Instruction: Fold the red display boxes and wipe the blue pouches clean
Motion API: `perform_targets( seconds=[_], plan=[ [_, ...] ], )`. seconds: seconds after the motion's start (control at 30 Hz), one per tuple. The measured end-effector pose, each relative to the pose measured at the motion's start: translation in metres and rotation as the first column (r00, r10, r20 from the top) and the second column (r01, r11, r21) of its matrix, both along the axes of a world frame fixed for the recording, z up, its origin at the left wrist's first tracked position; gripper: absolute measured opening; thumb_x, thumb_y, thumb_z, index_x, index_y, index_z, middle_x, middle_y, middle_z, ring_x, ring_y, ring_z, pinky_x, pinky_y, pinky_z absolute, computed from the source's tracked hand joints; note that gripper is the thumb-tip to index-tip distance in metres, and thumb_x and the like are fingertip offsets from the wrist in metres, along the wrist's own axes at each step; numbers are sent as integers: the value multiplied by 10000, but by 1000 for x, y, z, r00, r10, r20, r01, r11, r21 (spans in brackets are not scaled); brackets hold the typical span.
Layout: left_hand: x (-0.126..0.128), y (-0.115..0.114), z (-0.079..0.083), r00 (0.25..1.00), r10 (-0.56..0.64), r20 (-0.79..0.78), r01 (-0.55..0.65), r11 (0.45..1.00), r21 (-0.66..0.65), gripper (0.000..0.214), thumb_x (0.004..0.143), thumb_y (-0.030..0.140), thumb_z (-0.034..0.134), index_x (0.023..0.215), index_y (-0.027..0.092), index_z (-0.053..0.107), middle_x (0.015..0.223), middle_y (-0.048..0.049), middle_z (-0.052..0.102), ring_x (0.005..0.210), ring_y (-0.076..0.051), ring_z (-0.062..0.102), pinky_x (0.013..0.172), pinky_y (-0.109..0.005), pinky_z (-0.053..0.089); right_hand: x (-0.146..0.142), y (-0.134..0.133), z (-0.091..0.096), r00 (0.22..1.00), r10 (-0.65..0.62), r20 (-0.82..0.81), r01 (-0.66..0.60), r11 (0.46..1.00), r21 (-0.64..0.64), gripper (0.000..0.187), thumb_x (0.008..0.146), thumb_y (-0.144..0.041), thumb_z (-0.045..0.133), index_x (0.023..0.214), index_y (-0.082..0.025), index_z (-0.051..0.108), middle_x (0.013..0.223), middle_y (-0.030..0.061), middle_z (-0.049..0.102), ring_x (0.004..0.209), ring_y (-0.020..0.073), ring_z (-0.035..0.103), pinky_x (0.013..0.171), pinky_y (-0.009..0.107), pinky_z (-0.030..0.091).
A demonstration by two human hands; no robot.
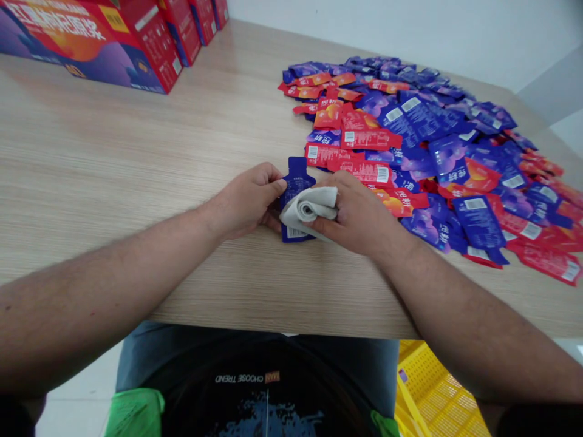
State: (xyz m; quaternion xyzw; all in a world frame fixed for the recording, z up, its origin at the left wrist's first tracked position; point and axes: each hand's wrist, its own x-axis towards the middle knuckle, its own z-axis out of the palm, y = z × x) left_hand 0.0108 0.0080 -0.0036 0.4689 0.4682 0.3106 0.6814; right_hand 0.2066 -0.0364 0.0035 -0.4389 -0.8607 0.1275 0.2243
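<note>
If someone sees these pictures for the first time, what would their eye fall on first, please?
The eye goes first to the large heap of red and blue sachets spread over the right side of the wooden table. Near the heap, at the centre, the left hand holds a blue sachet while the right hand presses a folded pale cloth on it. Red boxes stand in a row at the table's far left.

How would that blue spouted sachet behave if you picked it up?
The blue spouted sachet is probably light and fairly floppy, since it looks thin and flat in the left hand. Its glossy surface may feel a little slippery. Being flat, it seems unlikely to roll.
</note>
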Motion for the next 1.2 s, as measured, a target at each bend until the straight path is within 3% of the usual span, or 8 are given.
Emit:
perform_targets(
  seconds=[0.17, 0.3, 0.47, 0.63, 0.77, 0.93, 1.1, 1.2],
  plan=[
    [0, 0, 1, 1000, 13, 6, -13, 1000, 18, 80, 923, 156, 485, 867, 212, 476, 610, 37, 535, 476, -115, 541, 452, -211, 465, 1, 0, 0, 986, 153, 62, -146, 984, -102, 274, 855, -293, 707, 1114, -225, 652, 1052, 59, 612, 1008, 247, 575, 877, 378, 486],
    [1, 0, 3, 1000, 6, -2, -6, 1000, -7, 80, 933, 155, 468, 883, 215, 456, 628, 33, 559, 493, -127, 572, 460, -228, 487, 3, 2, -1, 1000, -9, -1, 9, 1000, 9, 325, 839, -319, 730, 1121, -186, 640, 1053, 90, 625, 1053, 287, 562, 903, 414, 473],
    [1, -1, 3, 1000, 19, 14, -20, 1000, 15, 94, 912, 124, 473, 872, 209, 462, 597, 45, 528, 463, -110, 537, 435, -201, 460, 0, 0, 0, 986, 147, 73, -138, 983, -117, 286, 840, -276, 716, 1117, -236, 657, 1056, 55, 608, 994, 243, 580, 870, 376, 489],
    [1, -1, 5, 1000, 14, 23, -14, 1000, -8, 86, 927, 136, 458, 885, 211, 456, 622, 32, 557, 488, -136, 573, 442, -241, 490, 3, 2, 0, 1000, -2, 18, 2, 1000, -3, 326, 842, -321, 723, 1135, -213, 632, 1064, 84, 630, 1066, 291, 559, 900, 414, 475],
    [1, -1, 6, 999, 30, 22, -30, 1000, 3, 96, 911, 122, 471, 872, 209, 460, 595, 41, 534, 465, -124, 544, 425, -217, 464, 3, 2, 0, 986, 154, 68, -146, 983, -108, 286, 846, -277, 705, 1123, -244, 642, 1057, 49, 632, 1019, 247, 577, 889, 375, 479],
    [0, 0, 6, 999, 30, 28, -29, 999, -28, 67, 917, 151, 484, 887, 210, 476, 632, 23, 567, 483, -129, 561, 454, -236, 486, 5, 4, 1, 1000, -15, -9, 15, 1000, 17, 316, 854, -336, 713, 1128, -205, 627, 1075, 89, 639, 1058, 289, 566, 901, 426, 473],
    [-1, 0, 6, 999, 51, 11, -51, 998, -23, 78, 906, 148, 515, 863, 208, 489, 616, 33, 546, 486, -108, 546, 458, -197, 458, 2, 1, 0, 986, 151, 65, -141, 981, -130, 278, 846, -277, 698, 1117, -245, 643, 1068, 50, 629, 1025, 246, 583, 886, 384, 486],
    [-1, 1, 7, 999, 47, 7, -47, 998, -33, 68, 914, 153, 499, 880, 211, 485, 632, 26, 560, 489, -118, 559, 463, -214, 467, 5, 4, -2, 999, 23, 29, -21, 999, -45, 320, 843, -311, 709, 1140, -219, 633, 1081, 82, 636, 1060, 280, 574, 909, 420, 478]
  ],
)
